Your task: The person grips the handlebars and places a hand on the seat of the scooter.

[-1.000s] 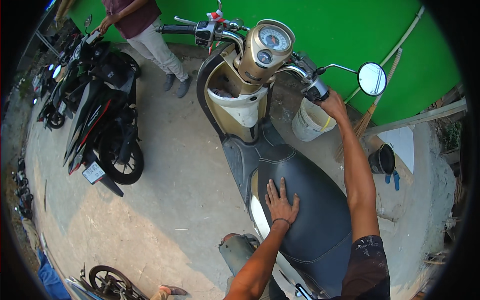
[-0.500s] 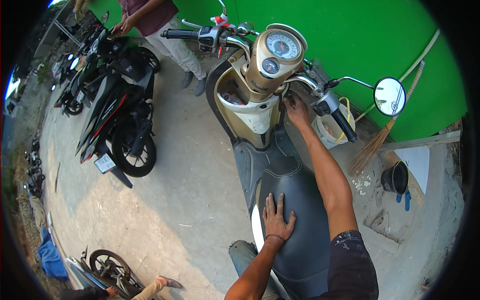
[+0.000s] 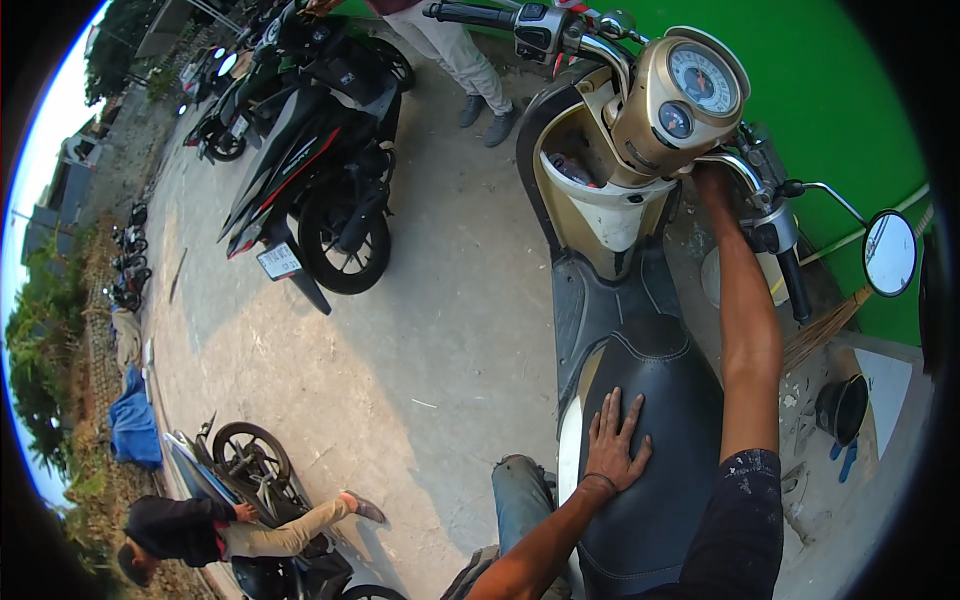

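A gold and white scooter [image 3: 598,212] stands before me, its black stitched seat [image 3: 655,480] running toward me. My left hand [image 3: 617,440] lies flat on the seat with its fingers spread. My right hand [image 3: 712,188] reaches in beside the gold front column, below the right handlebar [image 3: 740,172]. Shadow and the handlebar hide its fingers, so what they touch cannot be seen. The round speedometer [image 3: 703,80] sits atop the column. Some small items lie in the open front pocket [image 3: 575,165], too unclear to name.
A black motorbike [image 3: 320,180] stands to the left, with a person in pale trousers [image 3: 455,60] behind it. Another person [image 3: 190,530] sits on a motorbike at lower left. Right of the scooter are a white bucket [image 3: 712,278], a broom [image 3: 825,330] and a black bucket [image 3: 842,410].
My view has swung left, so the scooter appears farther right and more of the lower-left person shows. My right fingers have gone out of sight under the handlebar; my left hand stays on the seat.
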